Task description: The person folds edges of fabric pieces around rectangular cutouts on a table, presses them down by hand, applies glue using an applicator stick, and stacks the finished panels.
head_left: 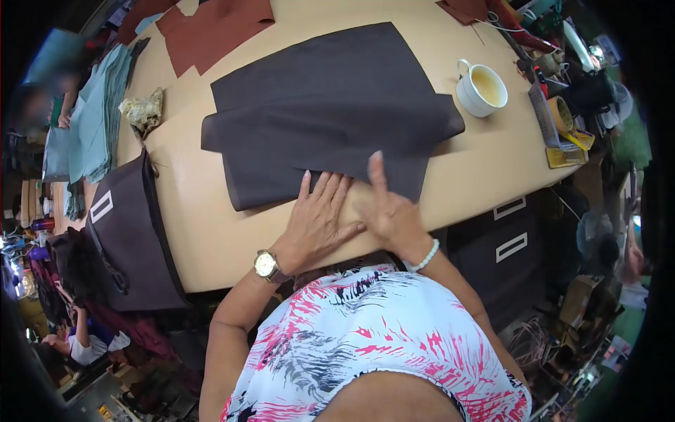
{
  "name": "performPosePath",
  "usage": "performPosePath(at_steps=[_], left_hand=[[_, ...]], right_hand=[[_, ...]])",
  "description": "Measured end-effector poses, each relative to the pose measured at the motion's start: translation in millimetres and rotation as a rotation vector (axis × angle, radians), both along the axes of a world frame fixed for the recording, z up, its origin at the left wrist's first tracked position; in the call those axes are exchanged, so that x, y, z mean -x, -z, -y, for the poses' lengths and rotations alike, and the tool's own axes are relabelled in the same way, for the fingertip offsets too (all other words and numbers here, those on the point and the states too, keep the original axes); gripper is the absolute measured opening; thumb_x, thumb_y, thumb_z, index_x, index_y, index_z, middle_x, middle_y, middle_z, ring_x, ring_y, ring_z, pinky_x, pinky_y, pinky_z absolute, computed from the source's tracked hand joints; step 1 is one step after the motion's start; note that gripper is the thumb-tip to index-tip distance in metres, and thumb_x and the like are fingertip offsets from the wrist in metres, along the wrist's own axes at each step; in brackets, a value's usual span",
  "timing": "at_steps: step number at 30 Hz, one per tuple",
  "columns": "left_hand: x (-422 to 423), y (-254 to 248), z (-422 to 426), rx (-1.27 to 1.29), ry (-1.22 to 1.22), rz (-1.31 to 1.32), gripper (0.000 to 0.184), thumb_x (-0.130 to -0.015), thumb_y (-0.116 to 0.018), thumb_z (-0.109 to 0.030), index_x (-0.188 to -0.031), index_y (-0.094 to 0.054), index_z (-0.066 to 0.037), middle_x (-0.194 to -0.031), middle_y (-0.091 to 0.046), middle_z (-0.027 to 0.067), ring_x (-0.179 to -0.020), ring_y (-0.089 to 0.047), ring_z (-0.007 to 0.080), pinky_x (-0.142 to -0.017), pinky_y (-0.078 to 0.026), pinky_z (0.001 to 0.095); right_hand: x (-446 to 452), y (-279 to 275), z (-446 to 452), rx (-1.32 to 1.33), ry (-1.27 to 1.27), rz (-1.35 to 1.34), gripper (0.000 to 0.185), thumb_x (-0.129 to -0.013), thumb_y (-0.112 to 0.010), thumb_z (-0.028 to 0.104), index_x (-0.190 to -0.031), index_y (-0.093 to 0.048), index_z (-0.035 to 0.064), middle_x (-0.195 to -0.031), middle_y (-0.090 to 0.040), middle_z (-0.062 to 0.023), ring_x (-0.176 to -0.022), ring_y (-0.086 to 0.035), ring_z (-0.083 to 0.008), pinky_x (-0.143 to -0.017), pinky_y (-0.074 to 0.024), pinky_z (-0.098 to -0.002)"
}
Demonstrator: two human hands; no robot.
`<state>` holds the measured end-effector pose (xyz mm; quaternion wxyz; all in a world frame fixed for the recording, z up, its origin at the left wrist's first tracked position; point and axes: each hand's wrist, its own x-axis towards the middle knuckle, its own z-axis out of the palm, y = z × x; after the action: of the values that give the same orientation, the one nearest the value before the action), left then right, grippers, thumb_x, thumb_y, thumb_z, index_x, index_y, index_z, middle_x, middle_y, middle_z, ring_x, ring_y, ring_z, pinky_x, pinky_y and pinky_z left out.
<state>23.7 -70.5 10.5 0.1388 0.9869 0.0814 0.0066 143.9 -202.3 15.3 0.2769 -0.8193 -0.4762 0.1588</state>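
Observation:
A dark fabric piece (330, 105) lies on the table in front of me, with a fold or overlap running across it and notched corners at both sides. My left hand (320, 218), with a watch on the wrist, lies flat at its near edge. The fingers are spread and their tips touch the fabric. Beside it, my right hand (394, 218), wearing a beaded bracelet, hovers over or rests at the same edge; which of the two I cannot tell. One digit points up and apart, while the other fingers are smeared by motion. Nothing shows in either hand.
A white cup (481, 90) of yellowish liquid stands to the right on the pale table (204, 239). At the left are a crumpled tan lump (143, 111), stacked grey-green sheets (98, 119) and a hanging dark panel (130, 232). Reddish-brown pieces (214, 32) lie at the back.

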Motion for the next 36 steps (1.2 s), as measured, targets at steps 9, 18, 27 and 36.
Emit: performPosePath(at_steps=[9,18,27,36], left_hand=[[60.6,-4.1,-9.8,-0.012,-0.204,-0.086,0.08,-0.085,-0.049,-0.052,-0.138,-0.026,0.004,-0.146,-0.022,0.0201,-0.136,-0.02,0.033,-0.108,-0.016,0.0516],[130.3,-1.1,-12.4,-0.28,-0.642,-0.106,0.055,-0.087,-0.055,-0.033,-0.129,-0.044,0.0,-0.137,-0.039,0.0185,-0.129,-0.033,0.036,-0.103,-0.022,0.0562],[-1.8,-35.4,-21.1,-0.301,-0.056,0.324,0.05,-0.074,-0.071,-0.026,-0.116,-0.055,-0.004,-0.129,-0.048,0.0148,-0.124,-0.042,0.0306,-0.102,-0.03,0.0494],[-113.8,2.1,12.5,-0.258,0.308,0.371,0.037,-0.077,-0.057,-0.015,-0.11,-0.057,0.003,-0.101,-0.06,0.0108,-0.091,-0.057,0.0233,-0.09,-0.042,0.0442]], right_hand=[[-96.9,21.6,45.3,-0.016,0.331,0.394,0.07,-0.093,-0.042,0.037,-0.145,-0.006,0.0057,-0.138,-0.041,-0.012,-0.125,-0.042,-0.0274,-0.102,-0.011,-0.0645],[-96.9,18.3,44.9,-0.072,0.329,0.341,0.069,-0.086,-0.043,0.013,-0.145,-0.008,0.0069,-0.135,-0.044,-0.0129,-0.122,-0.045,-0.0284,-0.101,-0.0166,-0.0645],[-111.9,12.4,39.6,-0.04,0.31,0.417,0.076,-0.079,-0.046,0.005,-0.145,-0.01,0.0078,-0.122,-0.055,-0.0144,-0.106,-0.056,-0.029,-0.097,-0.0261,-0.0641],[-111.1,13.5,35.9,-0.131,0.313,0.467,0.077,-0.078,-0.049,0.006,-0.144,-0.01,0.0047,-0.103,-0.06,-0.0147,-0.092,-0.06,-0.0299,-0.094,-0.0309,-0.062]])
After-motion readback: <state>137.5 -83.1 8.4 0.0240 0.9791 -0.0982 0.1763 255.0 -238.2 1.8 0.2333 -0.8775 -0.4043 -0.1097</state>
